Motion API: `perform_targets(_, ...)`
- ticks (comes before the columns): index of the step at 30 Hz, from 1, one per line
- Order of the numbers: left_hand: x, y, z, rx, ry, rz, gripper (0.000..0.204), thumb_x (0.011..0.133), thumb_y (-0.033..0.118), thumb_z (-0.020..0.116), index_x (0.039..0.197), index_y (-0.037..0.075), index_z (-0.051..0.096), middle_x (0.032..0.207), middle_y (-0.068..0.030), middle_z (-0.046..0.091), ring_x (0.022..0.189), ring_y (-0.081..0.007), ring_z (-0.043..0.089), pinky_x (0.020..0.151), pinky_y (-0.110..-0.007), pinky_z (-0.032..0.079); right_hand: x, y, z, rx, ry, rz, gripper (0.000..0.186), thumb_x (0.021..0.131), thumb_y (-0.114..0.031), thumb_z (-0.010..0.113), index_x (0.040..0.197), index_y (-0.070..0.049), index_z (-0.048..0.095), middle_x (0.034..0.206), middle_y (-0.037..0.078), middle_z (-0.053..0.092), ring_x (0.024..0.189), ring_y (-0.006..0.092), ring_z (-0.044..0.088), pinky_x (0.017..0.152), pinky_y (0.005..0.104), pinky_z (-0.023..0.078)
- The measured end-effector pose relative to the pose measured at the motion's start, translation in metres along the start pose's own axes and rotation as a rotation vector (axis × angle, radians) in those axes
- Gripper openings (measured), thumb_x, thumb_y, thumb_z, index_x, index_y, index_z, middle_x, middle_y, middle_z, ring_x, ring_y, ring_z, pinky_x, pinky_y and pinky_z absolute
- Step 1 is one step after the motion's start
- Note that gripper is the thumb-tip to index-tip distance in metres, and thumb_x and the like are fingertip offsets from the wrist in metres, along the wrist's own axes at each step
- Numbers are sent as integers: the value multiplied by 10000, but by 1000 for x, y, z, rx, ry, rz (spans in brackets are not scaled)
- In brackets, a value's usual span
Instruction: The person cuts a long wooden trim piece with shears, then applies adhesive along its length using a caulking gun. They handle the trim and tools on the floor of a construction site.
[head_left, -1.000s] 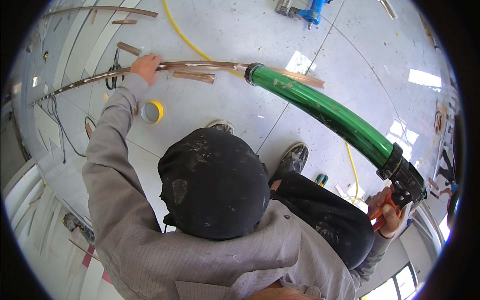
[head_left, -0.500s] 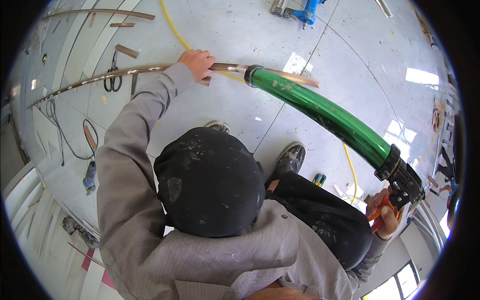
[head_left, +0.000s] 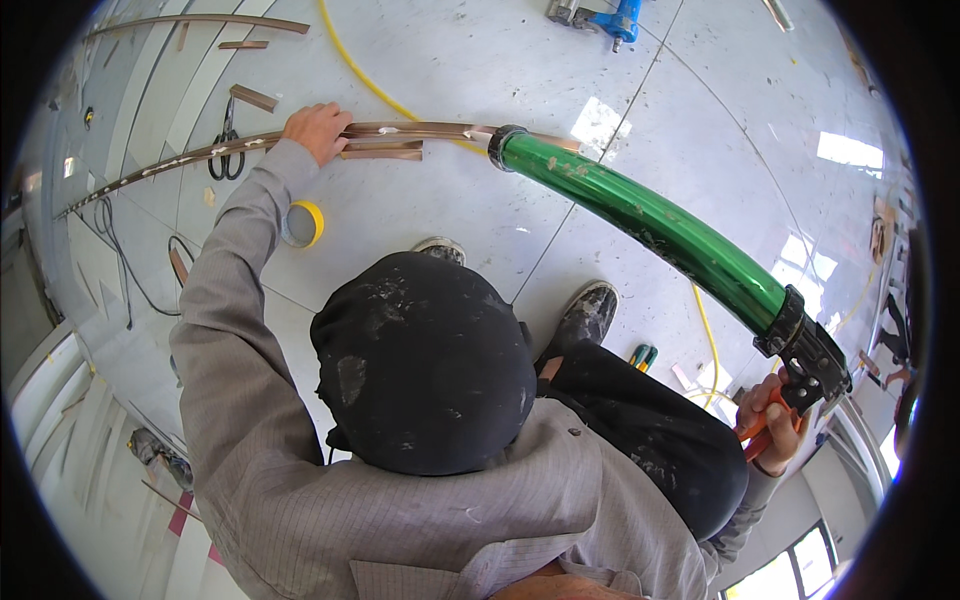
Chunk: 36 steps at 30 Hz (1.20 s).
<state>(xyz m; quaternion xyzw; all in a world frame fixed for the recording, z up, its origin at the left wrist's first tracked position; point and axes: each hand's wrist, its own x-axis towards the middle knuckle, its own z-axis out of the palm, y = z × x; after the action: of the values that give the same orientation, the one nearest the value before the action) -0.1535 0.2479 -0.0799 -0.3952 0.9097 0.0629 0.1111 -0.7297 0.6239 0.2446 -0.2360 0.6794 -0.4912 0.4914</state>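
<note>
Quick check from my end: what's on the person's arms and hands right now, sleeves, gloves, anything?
Both arms are in long grey sleeves with a fine pinstripe weave and buttoned-shirt cuffs reaching the wrists. The left hand and right hand are bare: no gloves, watch or rings that show. No cables or markings on the sleeves.

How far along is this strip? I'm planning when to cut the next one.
Done: white dabs dot the long wooden strip to the left of the left hand. In hand: that hand rests on the strip while the right hand grips the green caulking gun, nozzle at the strip. Left: probably the stretch beyond the nozzle, and the short loose pieces.
</note>
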Motion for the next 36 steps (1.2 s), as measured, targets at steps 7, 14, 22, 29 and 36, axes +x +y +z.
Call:
perform_targets(7,1,-1,6,-16,17,-7,300,808,234,787,1055,136,648,1024,-66,630,1018,-295,653,863,-452,533,-1,-1,-12,-33,-14,-36,573,899,-213,744,1358,58,536,806,132,580,586,199,586,488,313,491)
perform_targets(14,2,-1,8,-56,-28,-32,335,807,237,797,1087,120,653,1051,-82,634,1056,-317,643,889,-462,526,-10,3,-39,121,-49,-9,618,971,-260,689,1464,57,492,902,145,580,624,202,588,512,318,502)
perform_targets(22,1,-5,11,-56,-44,-30,341,806,214,809,1094,112,657,1054,-92,620,1055,-330,632,892,-468,522,-18,6,-58,215,91,72,658,977,-268,677,1486,54,413,959,162,588,677,232,612,538,344,530)
perform_targets(29,-1,-7,12,-51,-40,-22,342,801,190,818,1086,106,649,1041,-93,607,1036,-330,629,873,-466,526,-20,11,-61,229,82,105,594,987,-246,654,1447,51,424,927,150,581,656,233,611,503,343,528)
perform_targets(36,0,1,2,-79,-44,-46,347,799,179,823,1090,111,648,1052,-94,609,1043,-342,623,875,-473,524,-23,14,-62,249,124,105,576,982,-263,665,1419,39,444,920,144,586,653,229,599,502,342,523)
